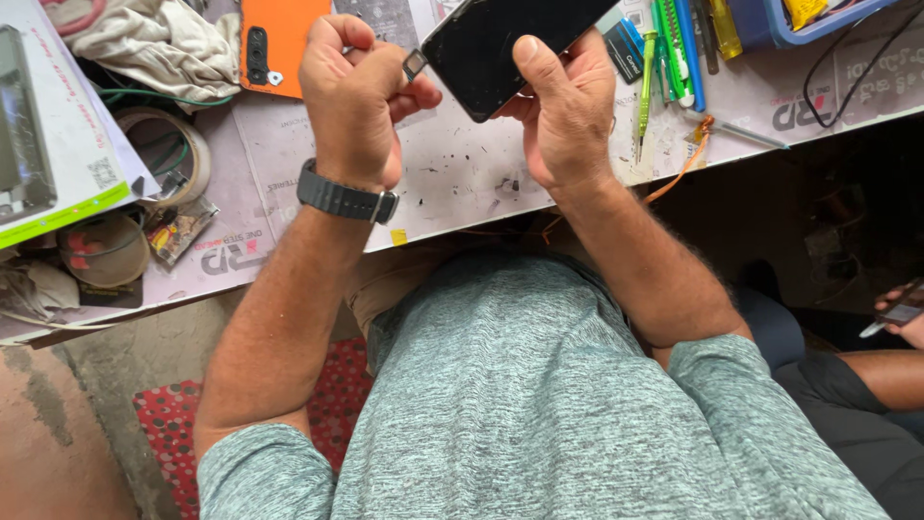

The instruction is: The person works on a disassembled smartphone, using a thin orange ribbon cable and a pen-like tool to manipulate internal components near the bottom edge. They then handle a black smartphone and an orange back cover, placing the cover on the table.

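My right hand (566, 111) grips a black smartphone (505, 43) from below, thumb pressed on its dark screen, holding it tilted above the worktable (462, 178). My left hand (351, 96), with a dark watch on its wrist, is closed in a fist. Its fingertips pinch a small metal card tray (415, 65) right at the phone's lower left edge. Whether the tray is partly inside the phone's slot I cannot tell.
An orange phone back cover (279, 43) lies behind my left hand. Tape rolls (168, 149), a cloth (154, 39) and a box sit at the left. Green and blue screwdrivers (650, 82) and a blue tray (808, 19) lie to the right. Another person's hand (905, 313) holds a phone at far right.
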